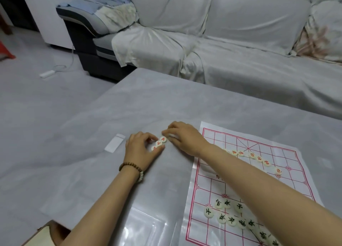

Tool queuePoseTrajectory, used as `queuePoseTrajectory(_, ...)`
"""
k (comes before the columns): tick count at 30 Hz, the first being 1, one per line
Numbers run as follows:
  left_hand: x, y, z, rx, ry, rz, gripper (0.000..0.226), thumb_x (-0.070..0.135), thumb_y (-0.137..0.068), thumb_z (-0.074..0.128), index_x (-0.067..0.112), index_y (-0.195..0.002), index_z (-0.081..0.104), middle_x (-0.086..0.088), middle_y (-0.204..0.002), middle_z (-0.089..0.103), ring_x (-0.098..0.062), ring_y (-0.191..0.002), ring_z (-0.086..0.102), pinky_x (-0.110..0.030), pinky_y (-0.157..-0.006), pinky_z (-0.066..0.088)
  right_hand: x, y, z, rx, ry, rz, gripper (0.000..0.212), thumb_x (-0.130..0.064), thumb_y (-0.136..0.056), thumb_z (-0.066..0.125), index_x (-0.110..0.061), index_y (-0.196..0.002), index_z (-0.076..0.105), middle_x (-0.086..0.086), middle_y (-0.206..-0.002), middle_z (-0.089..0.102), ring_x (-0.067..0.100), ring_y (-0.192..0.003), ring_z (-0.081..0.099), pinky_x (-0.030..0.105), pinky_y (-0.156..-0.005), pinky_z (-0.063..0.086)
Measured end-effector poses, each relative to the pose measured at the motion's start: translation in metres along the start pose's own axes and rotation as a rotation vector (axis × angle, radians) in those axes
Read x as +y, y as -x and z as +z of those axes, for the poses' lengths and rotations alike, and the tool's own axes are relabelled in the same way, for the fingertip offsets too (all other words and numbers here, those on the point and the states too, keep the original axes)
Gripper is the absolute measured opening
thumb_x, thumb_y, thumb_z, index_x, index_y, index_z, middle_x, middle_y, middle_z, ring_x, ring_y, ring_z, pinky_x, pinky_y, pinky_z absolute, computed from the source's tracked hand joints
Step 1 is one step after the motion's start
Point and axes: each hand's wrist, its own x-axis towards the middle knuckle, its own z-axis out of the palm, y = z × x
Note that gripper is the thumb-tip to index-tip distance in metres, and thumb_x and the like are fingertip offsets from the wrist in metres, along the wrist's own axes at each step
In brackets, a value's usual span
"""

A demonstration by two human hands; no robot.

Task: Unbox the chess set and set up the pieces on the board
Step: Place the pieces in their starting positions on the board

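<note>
A paper chess board (288, 153) with a red grid lies on the grey table (166, 101) at the right. A row of white discs with red characters (259, 159) sits across its far half. Several white discs with black characters (231, 214) are bunched on its near half. Left of the board, a short row of red-character discs (160, 142) lies on the table. My left hand (140, 151) pinches the near end of that row, thumb and fingers curled round it. My right hand (183, 136) reaches across the board and pinches the far end.
A small white box (114, 143) lies on the table left of my hands. A clear plastic sheet (146, 225) covers the near table edge. A wooden box corner (44, 234) shows at the bottom left. A covered sofa (240, 47) stands behind the table.
</note>
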Motion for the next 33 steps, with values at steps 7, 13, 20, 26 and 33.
queuePoseTrajectory(7,-0.005,0.001,-0.006,-0.087,0.009,0.040,0.029,0.046,-0.069,0.074,0.033,-0.093,0.064,0.009,-0.090,0.057,-0.012,-0.092,0.047,-0.029,-0.084,0.040,0.001,0.002,0.016,0.260,-0.375,0.259,0.018,-0.028,-0.090,0.059,-0.019,-0.100,0.072,-0.005,-0.092,0.057,0.011,-0.091,0.050,0.025,-0.080,0.042)
queuePoseTrajectory(13,-0.007,0.001,-0.008,-0.070,0.024,0.048,0.027,0.039,-0.075,0.073,0.029,-0.099,0.068,0.009,-0.091,0.056,-0.007,-0.092,0.044,-0.012,-0.075,0.030,-0.001,-0.008,0.015,0.336,-0.490,0.433,0.017,-0.029,-0.091,0.059,-0.014,-0.088,0.068,-0.001,-0.087,0.064,0.012,-0.081,0.054,0.027,-0.073,0.043)
queuePoseTrajectory(20,-0.008,0.001,-0.004,-0.029,0.039,0.045,0.021,0.036,-0.076,0.073,0.026,-0.094,0.071,0.010,-0.083,0.056,-0.007,-0.085,0.045,-0.008,-0.070,0.032,-0.002,-0.009,0.006,0.228,-0.475,0.357,0.016,-0.021,-0.091,0.059,-0.017,-0.100,0.071,0.001,-0.102,0.064,0.006,-0.083,0.051,0.013,-0.071,0.037)
queuePoseTrajectory(26,-0.009,0.000,-0.002,-0.011,0.032,0.052,0.020,0.036,-0.077,0.072,0.025,-0.093,0.072,0.009,-0.082,0.056,-0.008,-0.084,0.044,-0.009,-0.069,0.031,-0.007,0.005,-0.002,-0.042,-0.278,0.057,0.037,-0.008,-0.085,0.059,-0.017,-0.120,0.063,0.001,-0.113,0.058,0.011,-0.105,0.048,0.009,-0.084,0.030)
queuePoseTrajectory(33,-0.008,0.000,-0.002,-0.013,0.034,0.048,0.018,0.037,-0.079,0.070,0.026,-0.093,0.071,0.006,-0.085,0.058,-0.009,-0.087,0.045,-0.010,-0.070,0.032,-0.010,0.003,0.002,0.019,-0.349,0.068,0.019,-0.018,-0.087,0.065,-0.018,-0.106,0.067,-0.004,-0.095,0.051,0.002,-0.075,0.047,0.011,-0.069,0.036)
